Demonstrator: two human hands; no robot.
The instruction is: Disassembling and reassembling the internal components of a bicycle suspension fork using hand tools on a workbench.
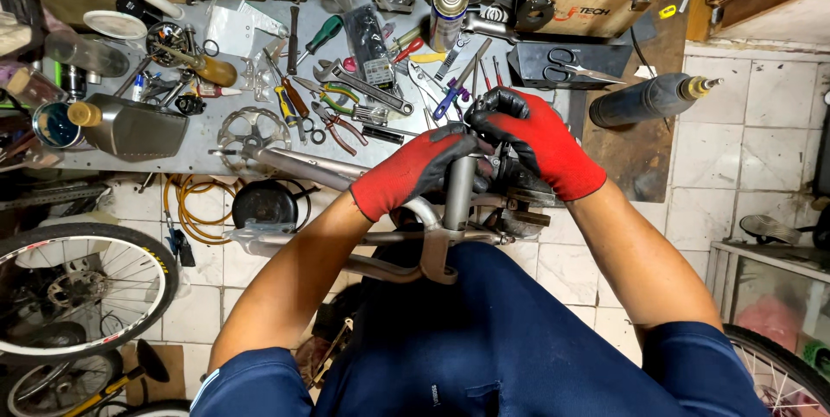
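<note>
Head view, taken from left to right. At the lower left of the frame a spoked bicycle wheel leans over the tiled floor, and above it the grey workbench carries a disc rotor, pliers and an adjustable wrench.

Just left of centre, the left hand, in a red and black glove, has its fingers wrapped tight around the top of the grey bicycle frame, which stands upright between the knees at the middle of the picture.

Right of that, the right hand, gloved the same way, curls its fingers over the dark fitting at the head of the frame; what the fingertips pinch is hidden.

To do this well, the left grip should probably hold the tube dead steady while the right works squarely, not at a slant.

At the upper right lies a dark cylinder.
</note>
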